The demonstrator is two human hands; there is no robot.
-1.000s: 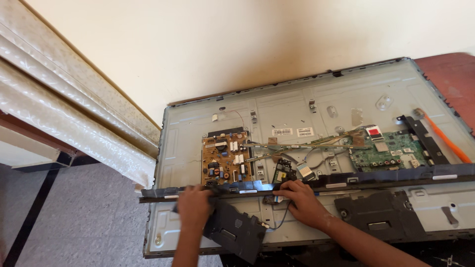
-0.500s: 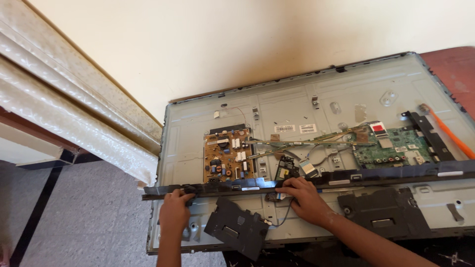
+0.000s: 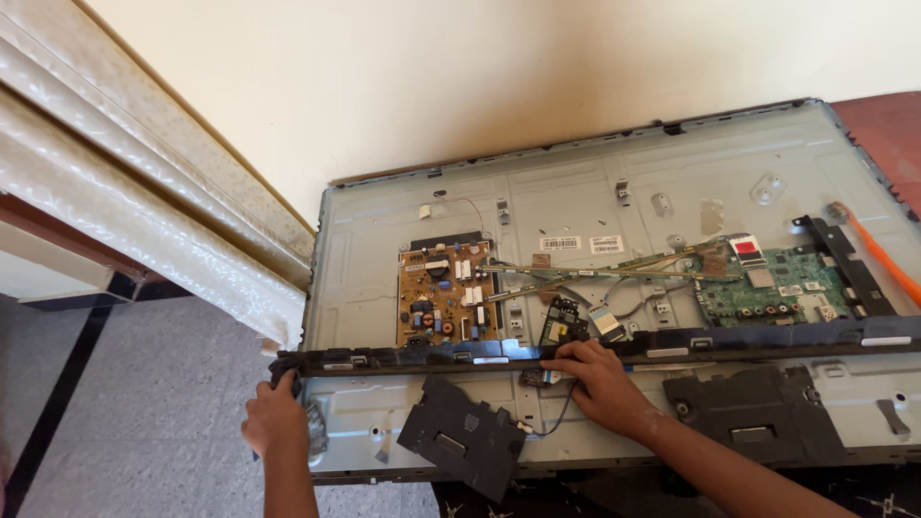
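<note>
The left hand (image 3: 276, 422) has slid out along the long black plastic strip (image 3: 595, 350) to its left end, at the left edge of the opened grey metal television back panel (image 3: 576, 206), fingers curled round it. The right hand (image 3: 600, 384) stays near the strip's middle, fingers bent down on it. The panel holds a tan power board (image 3: 446, 293), a green circuit board (image 3: 772, 293) and loose ribbon cables (image 3: 595, 278). A flat black speaker box (image 3: 462, 436) lies tilted at the near edge.
</note>
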